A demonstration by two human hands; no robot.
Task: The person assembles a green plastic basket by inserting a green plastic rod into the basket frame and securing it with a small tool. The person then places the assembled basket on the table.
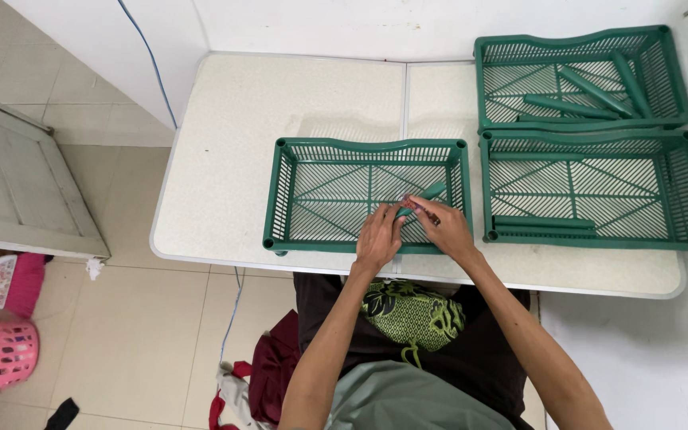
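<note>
Both the left hand (377, 237) and the right hand (446, 228) pinch a small reddish object (419, 207) between their fingertips, above the green plastic tray (280, 191), a green tube (433, 191) just beyond.

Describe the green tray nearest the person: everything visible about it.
The green tray is a rectangular plastic basket with slatted walls, a lattice floor with diagonal ribs, and round sockets at its corners. It sits upright on the white table, near the front edge, left of two similar trays. Both hands reach over its near right wall: the left hand and right hand grip a green post slanting up inside it.
</note>
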